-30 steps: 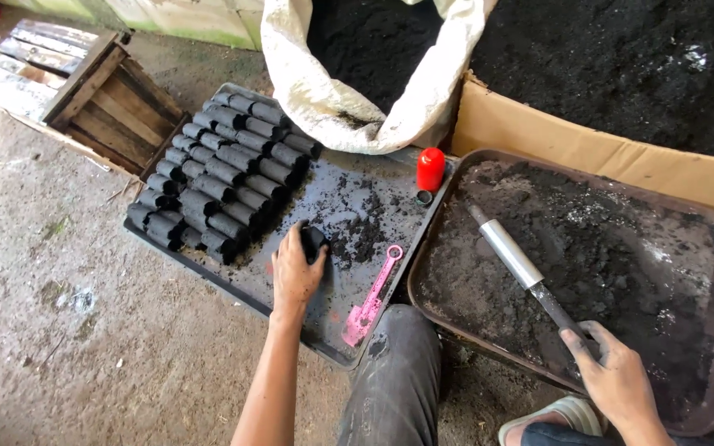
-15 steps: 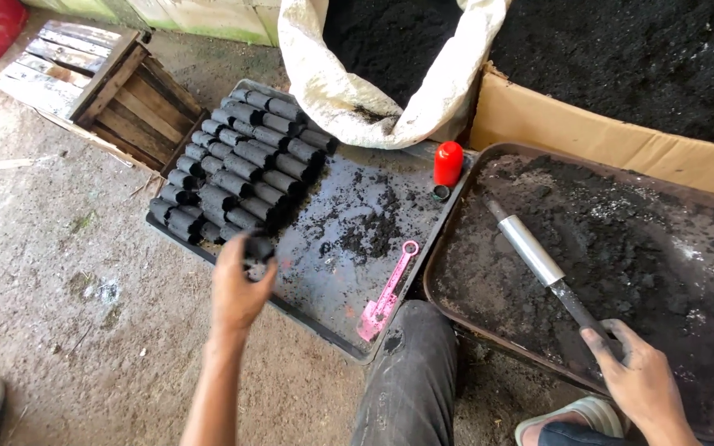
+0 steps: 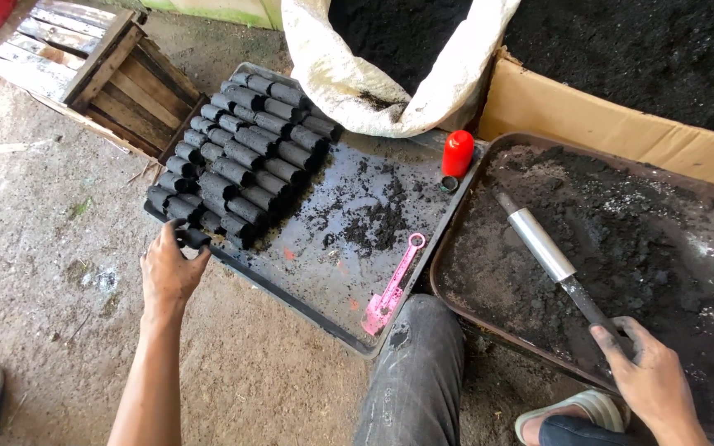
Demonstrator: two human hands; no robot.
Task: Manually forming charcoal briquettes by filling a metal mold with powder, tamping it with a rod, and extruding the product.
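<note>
Right hand (image 3: 650, 381) is sitting low at the near right, fingers wrapping the dark handle of a metal scoop (image 3: 549, 252) — the steel tube is lying slantwise on the loose black mix inside the brown tray (image 3: 489, 326). A knee in dark trousers (image 3: 415, 372) is poking up between the two trays.

Left hand (image 3: 167, 268) is reaching to the near left corner of the black flat tray (image 3: 307, 310), fingers closing on a single black briquette (image 3: 193, 239) and holding it right at the front edge of the stacked rows. Those briquette rows (image 3: 241, 169) are filling the left part of that tray, packed side by side and touching. A pink plastic tool (image 3: 390, 289) is lying on the bare, dust-streaked part of the tray near the knee.

Further back, a red cap-shaped piece (image 3: 458, 154) is standing at the tray's far right corner. Beyond it — a white sack (image 3: 357, 83) of black powder is slumping open, a cardboard wall (image 3: 605, 124) is running to the right, and a wooden crate (image 3: 101, 66) is resting at the far left.
</note>
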